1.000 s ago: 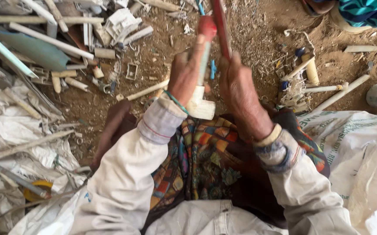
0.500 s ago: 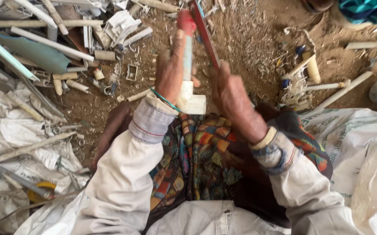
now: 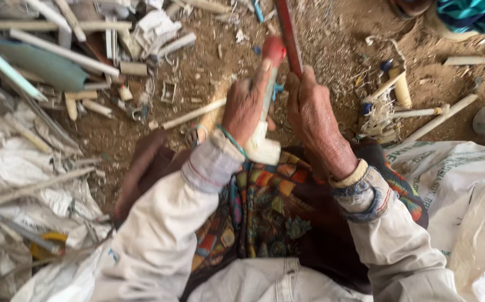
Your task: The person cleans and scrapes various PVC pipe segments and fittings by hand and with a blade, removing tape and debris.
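Observation:
My left hand grips a whitish plastic pipe piece with a red end cap; the pipe points away from me, its wide white end toward my lap. My right hand is closed around a thin dark red rod that runs up past the red cap toward the top of the view. Both hands are side by side above patterned cloth on my lap. White sleeves cover my arms.
Dirt ground is littered with plastic pipe offcuts and scraps. A heap of white pipes and strips lies at the upper left. White woven sacks lie right, crumpled sheeting left. Another person's teal garment shows top right.
Both hands have shifted slightly with the pipe and the red rod, whose tilt has changed a little. Grips are unchanged.

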